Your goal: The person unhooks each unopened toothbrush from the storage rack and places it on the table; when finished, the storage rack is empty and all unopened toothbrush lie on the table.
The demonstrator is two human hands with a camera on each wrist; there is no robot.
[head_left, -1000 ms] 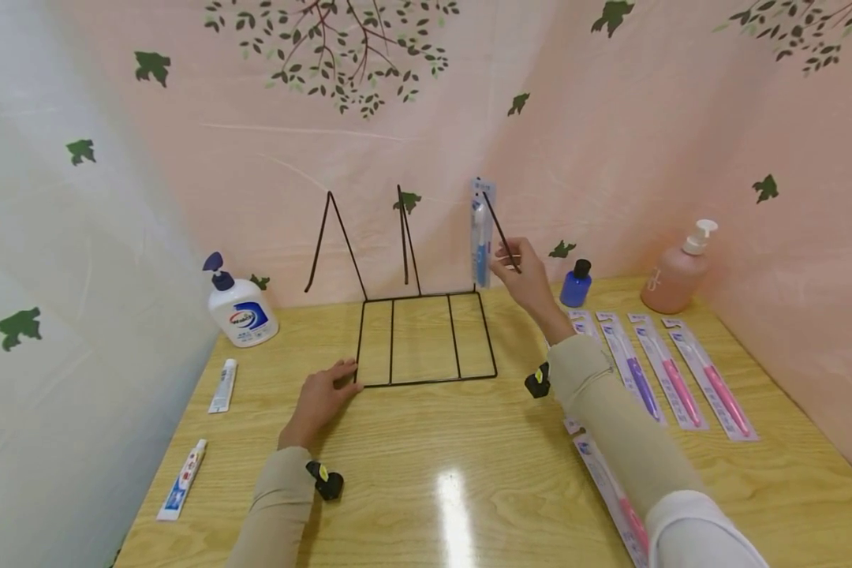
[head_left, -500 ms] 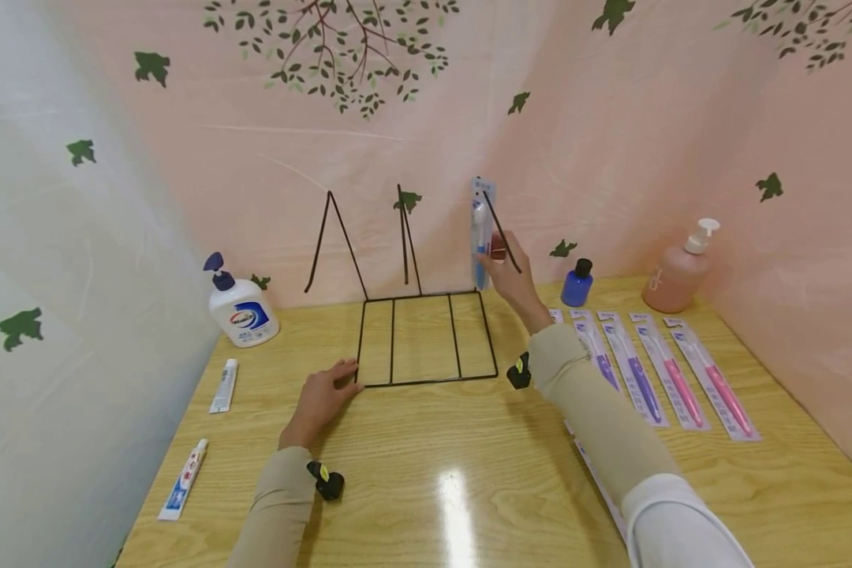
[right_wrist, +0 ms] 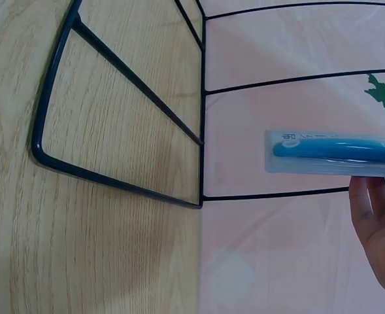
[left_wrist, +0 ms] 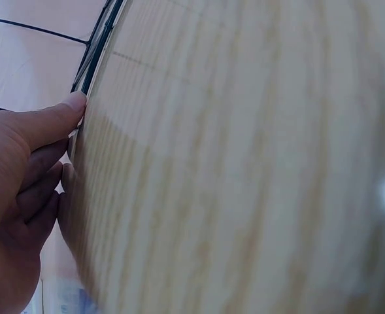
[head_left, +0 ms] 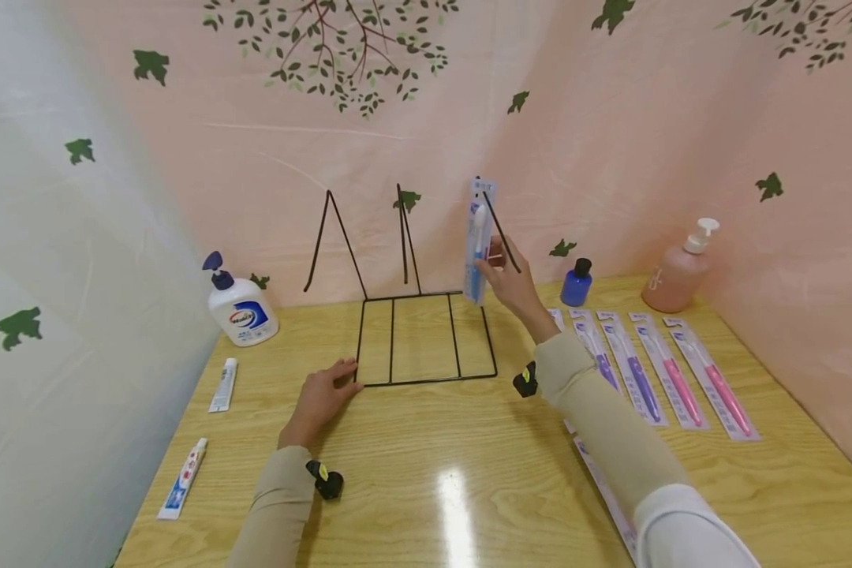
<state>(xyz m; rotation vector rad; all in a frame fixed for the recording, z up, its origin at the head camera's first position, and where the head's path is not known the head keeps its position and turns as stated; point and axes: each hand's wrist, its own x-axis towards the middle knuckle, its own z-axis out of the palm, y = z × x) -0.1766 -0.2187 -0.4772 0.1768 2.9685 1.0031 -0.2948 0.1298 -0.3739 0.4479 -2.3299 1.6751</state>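
Note:
My right hand [head_left: 511, 280] pinches a packaged blue toothbrush [head_left: 479, 237] by the side of its clear blister pack. The pack is upright at the rack's rightmost hook, its top by the hook's upper bend; whether the hook passes through its hole I cannot tell. In the right wrist view, the blue handle end of the toothbrush [right_wrist: 336, 149] sticks out past my fingers [right_wrist: 368, 206]. My left hand [head_left: 323, 401] holds the front left corner of the black wire rack [head_left: 426, 382]. The left wrist view shows the thumb [left_wrist: 65, 116] on the wire.
Several packaged toothbrushes [head_left: 717, 386] lie on the right, some partly hidden by my right sleeve. A blue bottle [head_left: 576, 285] and pink pump bottle [head_left: 674, 276] stand behind them. On the left are a white pump bottle [head_left: 244, 312] and two tubes [head_left: 223, 386]. A printed cloth hangs behind.
My right hand has moved from beside the packaged toothbrush to a grip on it. The pack's lower end has swung forward and slightly left. My left hand stays put.

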